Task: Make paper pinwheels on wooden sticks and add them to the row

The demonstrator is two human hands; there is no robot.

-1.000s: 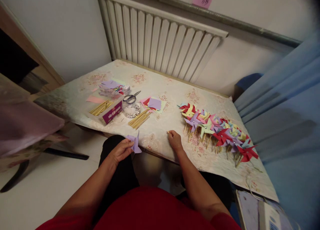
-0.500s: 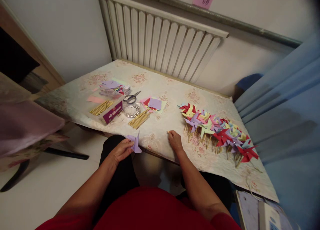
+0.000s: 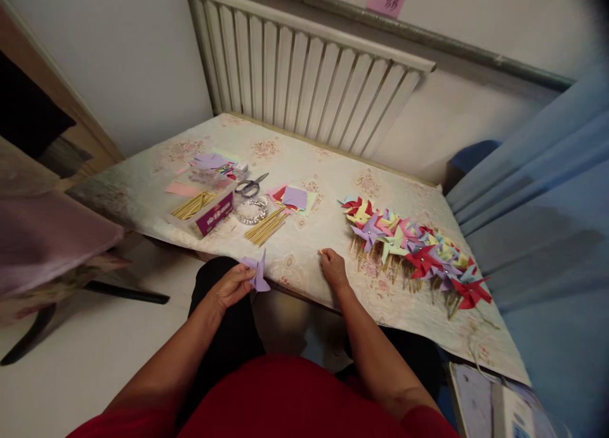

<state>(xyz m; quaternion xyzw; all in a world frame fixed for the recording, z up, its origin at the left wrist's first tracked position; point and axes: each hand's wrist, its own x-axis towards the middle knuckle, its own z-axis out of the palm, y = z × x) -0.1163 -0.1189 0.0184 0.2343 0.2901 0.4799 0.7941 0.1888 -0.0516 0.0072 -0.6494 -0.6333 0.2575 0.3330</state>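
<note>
My left hand (image 3: 229,287) is closed on a folded purple paper pinwheel (image 3: 256,272) at the table's near edge. My right hand (image 3: 333,268) rests on the patterned tablecloth (image 3: 304,235), fingers pinched on something small and pale that I cannot make out. A row of finished coloured pinwheels on sticks (image 3: 413,251) lies just right of my right hand. A loose bundle of wooden sticks (image 3: 265,226) lies ahead between my hands.
A box holding more sticks (image 3: 202,209), scissors (image 3: 251,185), a ring of beads (image 3: 252,211) and stacks of coloured paper squares (image 3: 292,199) sit at the left. A radiator (image 3: 304,76) stands behind the table. A blue curtain (image 3: 547,197) hangs at the right.
</note>
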